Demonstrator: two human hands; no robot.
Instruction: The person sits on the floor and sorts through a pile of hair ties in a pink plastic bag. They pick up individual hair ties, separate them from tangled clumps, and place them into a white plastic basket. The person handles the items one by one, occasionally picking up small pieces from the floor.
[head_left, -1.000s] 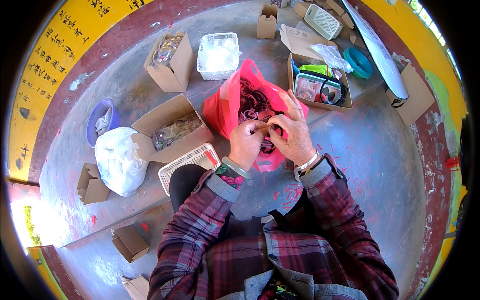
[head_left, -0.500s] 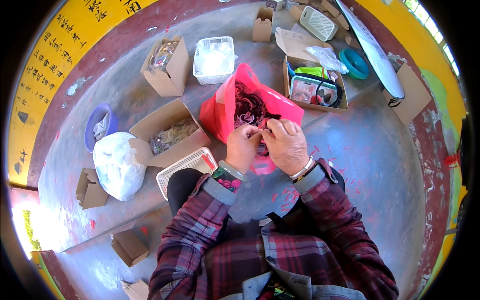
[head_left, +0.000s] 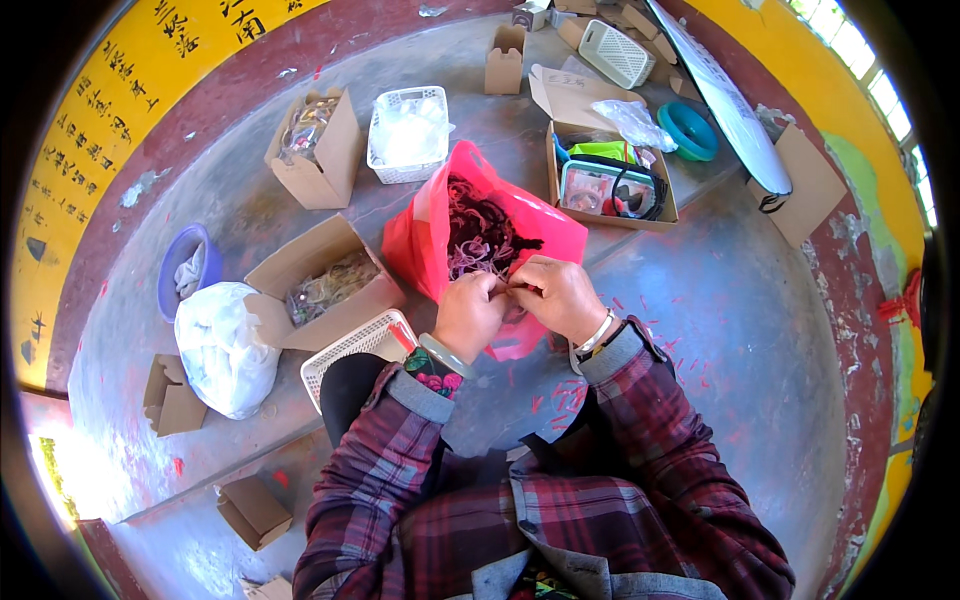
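the fingers (head_left: 537, 278) hide whatever is between their tips.

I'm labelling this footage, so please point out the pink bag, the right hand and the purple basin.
Pink bag (head_left: 418, 240): head view, on its outer left side.
Right hand (head_left: 565, 300): head view, on the back of the hand.
Purple basin (head_left: 212, 263): head view, on its right side wall.

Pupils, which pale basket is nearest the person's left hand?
The basket partly hidden by the left knee; the other two stand farther off, beyond the pink bag.
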